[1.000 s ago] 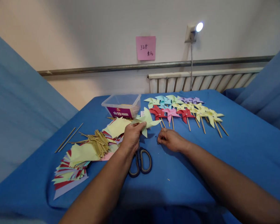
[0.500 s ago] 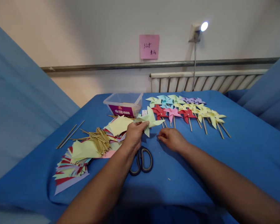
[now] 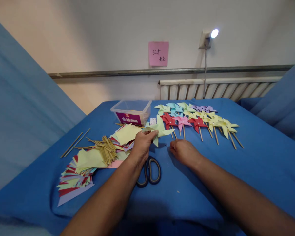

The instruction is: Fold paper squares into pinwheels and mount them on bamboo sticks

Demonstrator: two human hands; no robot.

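Observation:
My left hand [image 3: 142, 144] is closed on a light green folded paper pinwheel [image 3: 159, 129], held just above the blue cloth. My right hand [image 3: 183, 151] rests on the cloth to its right with the fingers curled together; whatever they pinch is too small to make out. Black-handled scissors [image 3: 149, 171] lie partly under my left wrist. Left of that hand sit a bundle of wooden sticks [image 3: 105, 149] and a stack of cut coloured paper [image 3: 81, 170].
Several finished pinwheels on sticks [image 3: 199, 119] lie in rows at the back right. A clear plastic box [image 3: 132, 112] stands behind the paper. Two loose sticks [image 3: 75, 144] lie at the left. Blue partitions rise on both sides; a wall and radiator stand behind.
My right hand has slid slightly right and nearer along the cloth. The left hand keeps hold of the green pinwheel. The view has tilted down a little.

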